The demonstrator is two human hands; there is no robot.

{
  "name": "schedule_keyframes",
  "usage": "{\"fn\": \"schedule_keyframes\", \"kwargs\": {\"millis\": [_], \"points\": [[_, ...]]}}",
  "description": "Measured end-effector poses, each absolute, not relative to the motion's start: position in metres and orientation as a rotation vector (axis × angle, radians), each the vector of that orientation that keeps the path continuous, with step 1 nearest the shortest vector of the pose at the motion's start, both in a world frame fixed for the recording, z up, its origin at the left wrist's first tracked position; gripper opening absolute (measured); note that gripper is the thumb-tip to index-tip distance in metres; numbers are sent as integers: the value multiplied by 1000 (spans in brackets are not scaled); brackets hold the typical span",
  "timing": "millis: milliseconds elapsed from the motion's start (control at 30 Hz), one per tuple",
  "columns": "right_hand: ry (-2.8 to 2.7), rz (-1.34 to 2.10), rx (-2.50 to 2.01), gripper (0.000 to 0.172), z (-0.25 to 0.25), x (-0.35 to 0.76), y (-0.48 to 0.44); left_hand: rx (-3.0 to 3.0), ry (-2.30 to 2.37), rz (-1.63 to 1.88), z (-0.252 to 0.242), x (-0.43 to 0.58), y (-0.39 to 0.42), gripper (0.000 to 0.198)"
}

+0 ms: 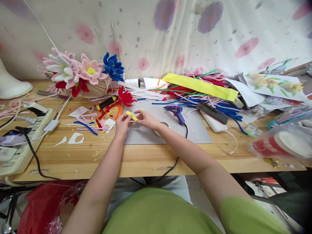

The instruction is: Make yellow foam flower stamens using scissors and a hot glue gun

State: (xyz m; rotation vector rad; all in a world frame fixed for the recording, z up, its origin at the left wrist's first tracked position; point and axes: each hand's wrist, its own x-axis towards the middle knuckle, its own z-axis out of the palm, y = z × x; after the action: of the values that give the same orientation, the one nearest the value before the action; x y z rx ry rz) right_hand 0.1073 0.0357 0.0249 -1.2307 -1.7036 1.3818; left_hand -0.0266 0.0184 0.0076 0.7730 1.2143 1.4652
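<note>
A small yellow paper strip (132,115) is held between my two hands above the left part of the grey cutting mat (195,135). My left hand (122,124) pinches its left end. Curled fingers of my right hand (146,119) are at its right end, closed on it. Just behind the hands rests a red pipe-cleaner flower (125,97). A roll of tape (166,123) lies partly hidden under my right forearm. To the right on the mat is a purple hot glue gun (175,112), its black cord running off the table's front edge.
Pipe-cleaner flowers (90,70) stand at the back left. Pipe-cleaner bundles (146,91) and a long yellow sheet (200,86) lie along the back. A power strip (46,122) sits left, a bagged red cup (275,143) right. Paper scraps (76,138) litter the left side.
</note>
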Motion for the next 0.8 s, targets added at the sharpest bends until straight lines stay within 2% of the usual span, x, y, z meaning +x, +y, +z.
{"fn": "schedule_keyframes", "kwargs": {"millis": [133,267,367,433,533,667,800], "points": [[-1443,1506,-1255,35,23,104,36,803,1168,1410,9,-29,17,31],[-1246,1637,-1246,31,28,106,33,798,1127,1390,8,-22,15,41],[-1228,1667,-1266,28,28,107,29,796,1169,1439,6,-13,15,47],[-1295,1646,-1255,28,28,110,27,772,1205,1477,5,-9,15,43],[-1562,1411,-1308,26,32,128,28,725,1222,1484,7,-8,15,36],[-2136,774,-1536,18,43,166,24,721,1188,1439,12,-14,11,27],[-2534,500,-1549,27,46,192,13,715,1133,1402,14,-15,10,16]]}}
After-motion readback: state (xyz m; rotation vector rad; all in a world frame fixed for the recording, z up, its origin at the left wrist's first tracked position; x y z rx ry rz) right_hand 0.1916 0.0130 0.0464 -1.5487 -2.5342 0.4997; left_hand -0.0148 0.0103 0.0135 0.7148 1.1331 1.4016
